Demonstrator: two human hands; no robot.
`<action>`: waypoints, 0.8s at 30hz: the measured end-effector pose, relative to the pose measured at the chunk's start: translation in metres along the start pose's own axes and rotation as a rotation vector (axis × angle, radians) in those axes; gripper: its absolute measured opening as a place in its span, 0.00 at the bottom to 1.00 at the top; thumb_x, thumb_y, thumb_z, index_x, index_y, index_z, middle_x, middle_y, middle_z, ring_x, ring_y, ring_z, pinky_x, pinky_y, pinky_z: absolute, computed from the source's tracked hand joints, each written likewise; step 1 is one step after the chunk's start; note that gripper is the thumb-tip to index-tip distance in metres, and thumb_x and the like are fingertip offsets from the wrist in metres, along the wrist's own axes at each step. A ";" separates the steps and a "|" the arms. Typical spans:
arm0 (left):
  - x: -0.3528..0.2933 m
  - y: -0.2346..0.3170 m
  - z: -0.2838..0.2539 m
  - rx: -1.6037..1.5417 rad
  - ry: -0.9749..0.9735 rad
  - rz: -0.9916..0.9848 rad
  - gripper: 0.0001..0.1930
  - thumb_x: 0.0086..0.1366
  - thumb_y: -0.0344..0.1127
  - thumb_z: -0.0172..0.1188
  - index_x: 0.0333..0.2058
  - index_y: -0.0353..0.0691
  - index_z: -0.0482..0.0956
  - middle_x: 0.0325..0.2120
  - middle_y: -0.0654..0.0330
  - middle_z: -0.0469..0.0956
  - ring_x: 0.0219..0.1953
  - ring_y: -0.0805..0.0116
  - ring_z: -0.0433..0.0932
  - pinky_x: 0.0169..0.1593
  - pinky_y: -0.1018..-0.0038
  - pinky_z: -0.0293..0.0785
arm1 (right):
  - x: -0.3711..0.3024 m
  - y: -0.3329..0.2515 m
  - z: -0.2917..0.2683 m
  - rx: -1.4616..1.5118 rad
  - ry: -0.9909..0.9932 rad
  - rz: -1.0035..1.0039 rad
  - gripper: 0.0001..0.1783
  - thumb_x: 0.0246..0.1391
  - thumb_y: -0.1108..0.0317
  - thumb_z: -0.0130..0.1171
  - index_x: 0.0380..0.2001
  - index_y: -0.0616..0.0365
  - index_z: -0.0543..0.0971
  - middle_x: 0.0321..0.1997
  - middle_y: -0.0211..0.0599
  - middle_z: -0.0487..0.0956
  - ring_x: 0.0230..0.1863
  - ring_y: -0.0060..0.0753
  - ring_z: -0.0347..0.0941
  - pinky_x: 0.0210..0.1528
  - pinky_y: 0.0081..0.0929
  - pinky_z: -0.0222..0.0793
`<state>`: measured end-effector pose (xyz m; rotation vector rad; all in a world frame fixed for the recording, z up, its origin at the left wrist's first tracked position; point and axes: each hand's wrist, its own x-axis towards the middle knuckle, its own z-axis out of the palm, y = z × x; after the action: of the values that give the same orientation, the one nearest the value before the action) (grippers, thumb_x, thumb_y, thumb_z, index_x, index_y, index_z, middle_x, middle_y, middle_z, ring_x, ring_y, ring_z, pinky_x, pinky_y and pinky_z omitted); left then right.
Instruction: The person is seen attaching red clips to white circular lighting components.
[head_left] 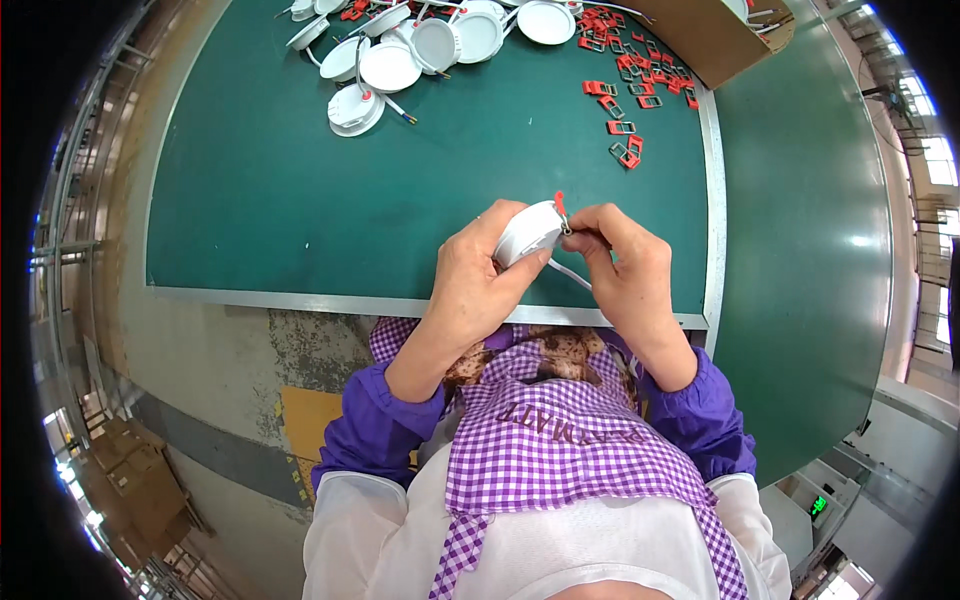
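Observation:
Near the front edge of the green table, my left hand (470, 270) grips a round white downlight (526, 232) by its rim, tilted on its side. A white cable (571, 273) hangs from the lamp toward the table edge. At the lamp's right side, my right hand (625, 255) pinches a small metal spring clip (566, 226) with a red tip (559, 200) pointing up. The clip touches the lamp's side; my fingertips partly hide where the two meet.
Several white downlights (391, 67) with cables lie heaped at the far left. Loose red-and-metal clips (621, 128) are scattered at the far right, beside a cardboard box (700, 40). A metal strip (714, 190) edges the table, with another green surface (800, 250) beyond it.

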<state>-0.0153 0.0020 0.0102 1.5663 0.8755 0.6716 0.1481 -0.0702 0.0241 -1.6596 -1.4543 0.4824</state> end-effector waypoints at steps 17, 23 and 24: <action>-0.013 0.025 0.001 -0.098 -0.209 0.096 0.14 0.59 0.27 0.66 0.44 0.34 0.77 0.34 0.62 0.79 0.37 0.76 0.77 0.41 0.77 0.73 | 0.014 -0.018 -0.053 0.371 -0.360 0.357 0.27 0.40 0.69 0.76 0.47 0.62 0.80 0.37 0.39 0.84 0.35 0.27 0.78 0.42 0.27 0.76; -0.001 0.011 0.019 -0.171 -0.243 -0.075 0.18 0.59 0.31 0.69 0.46 0.36 0.76 0.35 0.64 0.78 0.38 0.78 0.76 0.41 0.78 0.72 | 0.027 0.005 -0.056 0.185 -0.457 0.332 0.24 0.43 0.71 0.73 0.46 0.63 0.81 0.36 0.36 0.83 0.33 0.21 0.76 0.38 0.22 0.74; 0.005 0.015 0.015 -0.164 -0.341 -0.103 0.25 0.57 0.33 0.70 0.52 0.37 0.74 0.40 0.62 0.78 0.43 0.75 0.76 0.46 0.75 0.72 | 0.025 0.016 -0.059 0.293 -0.424 0.355 0.24 0.43 0.71 0.73 0.46 0.63 0.80 0.37 0.37 0.82 0.32 0.19 0.75 0.36 0.21 0.73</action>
<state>0.0018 -0.0034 0.0219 1.4242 0.6245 0.3771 0.2080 -0.0663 0.0504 -1.6387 -1.2952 1.2471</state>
